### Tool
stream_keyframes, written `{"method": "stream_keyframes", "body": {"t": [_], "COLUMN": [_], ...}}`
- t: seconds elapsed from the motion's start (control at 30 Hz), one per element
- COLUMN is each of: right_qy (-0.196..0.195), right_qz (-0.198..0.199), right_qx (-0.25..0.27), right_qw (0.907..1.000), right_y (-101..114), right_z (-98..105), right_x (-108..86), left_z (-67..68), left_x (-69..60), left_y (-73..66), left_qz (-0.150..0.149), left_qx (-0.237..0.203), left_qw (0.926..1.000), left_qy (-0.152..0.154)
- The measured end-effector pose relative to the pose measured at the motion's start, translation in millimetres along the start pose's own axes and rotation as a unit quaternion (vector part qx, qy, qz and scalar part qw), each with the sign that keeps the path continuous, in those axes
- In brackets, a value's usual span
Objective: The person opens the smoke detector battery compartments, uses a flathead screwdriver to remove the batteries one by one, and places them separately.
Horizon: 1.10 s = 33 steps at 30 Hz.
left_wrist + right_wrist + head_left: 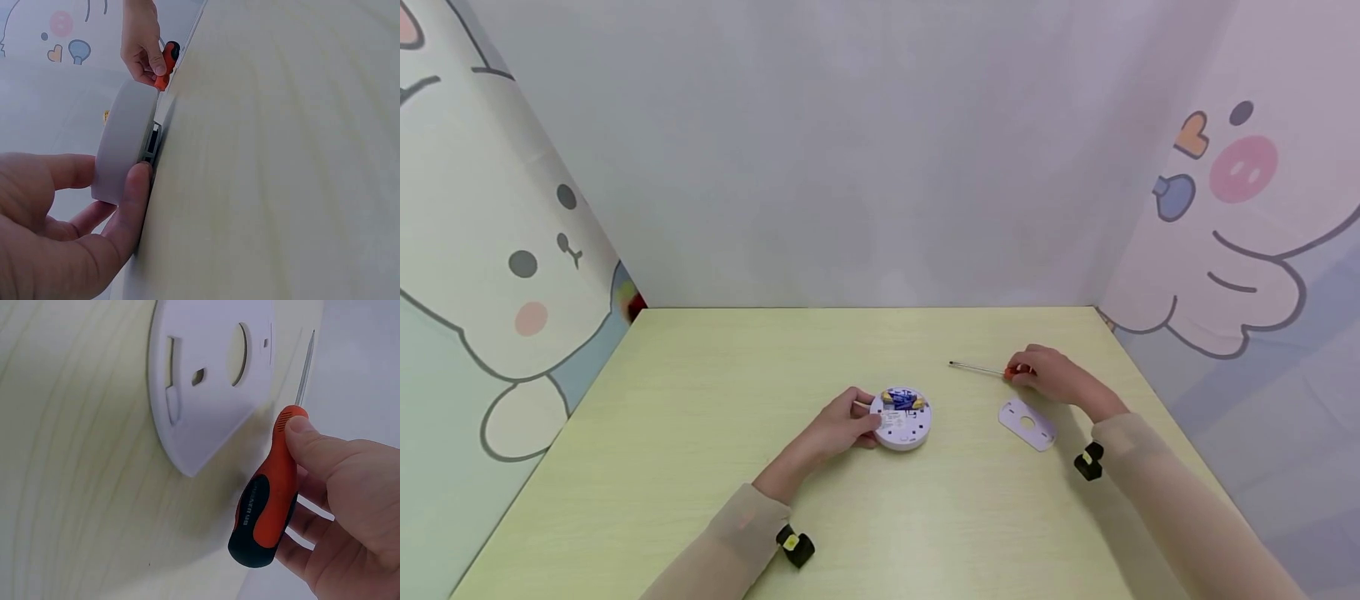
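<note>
In the head view my left hand (838, 427) grips the edge of a round white device, resembling a smoke detector (902, 435), near the table's middle. Its upturned back shows an open compartment with a blue and yellow battery pack (902, 401) and a printed label. From the left wrist view, the thumb and fingers pinch the white casing (125, 134) from both sides. Over on the right, my right hand (1051, 375) holds a screwdriver (275, 481) by its orange and black handle. The metal shaft points left, away from the palm, its tip touching nothing.
A flat white mounting plate (1039, 435) with a central hole and slots lies on the pale wood table (700, 400), just below my right hand. A plain wall (865, 150) stands behind, with cartoon-printed panels (1240, 250) on both sides. Both wrists carry small black cameras.
</note>
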State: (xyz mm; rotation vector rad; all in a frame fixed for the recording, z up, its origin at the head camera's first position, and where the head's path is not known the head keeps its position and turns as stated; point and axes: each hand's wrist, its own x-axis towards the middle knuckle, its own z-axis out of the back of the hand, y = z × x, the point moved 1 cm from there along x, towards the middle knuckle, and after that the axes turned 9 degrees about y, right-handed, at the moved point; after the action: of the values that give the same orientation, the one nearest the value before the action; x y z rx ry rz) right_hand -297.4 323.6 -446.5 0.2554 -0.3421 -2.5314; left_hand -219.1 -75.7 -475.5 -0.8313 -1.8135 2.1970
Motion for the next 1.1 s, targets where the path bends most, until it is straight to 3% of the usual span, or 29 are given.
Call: {"method": "stream_keyframes", "body": {"t": [0.43, 0.7, 0.9, 1.1], "right_qy": [0.016, 0.028, 0.002, -0.047], "right_qz": [-0.011, -0.025, -0.013, 0.007], "right_qx": [-0.018, -0.003, 0.002, 0.013], "right_qw": [0.9996, 0.9993, 0.9999, 0.9988], "right_y": [2, 10, 26, 58], "right_z": [-1, 4, 17, 30], "right_x": [4.1, 3.3, 0.6, -2.5], "left_z": [2.0, 1.6, 1.9, 2.3], "left_x": [-0.3, -1.1, 0.3, 1.3], "left_y": [1.4, 0.1, 0.8, 2.3], "left_qz": [-0.001, 0.000, 0.001, 0.000], "left_qx": [-0.003, -0.002, -0.001, -0.005], "left_qw": [1.0000, 1.0000, 1.0000, 1.0000], "left_qy": [0.002, 0.002, 0.002, 0.002]}}
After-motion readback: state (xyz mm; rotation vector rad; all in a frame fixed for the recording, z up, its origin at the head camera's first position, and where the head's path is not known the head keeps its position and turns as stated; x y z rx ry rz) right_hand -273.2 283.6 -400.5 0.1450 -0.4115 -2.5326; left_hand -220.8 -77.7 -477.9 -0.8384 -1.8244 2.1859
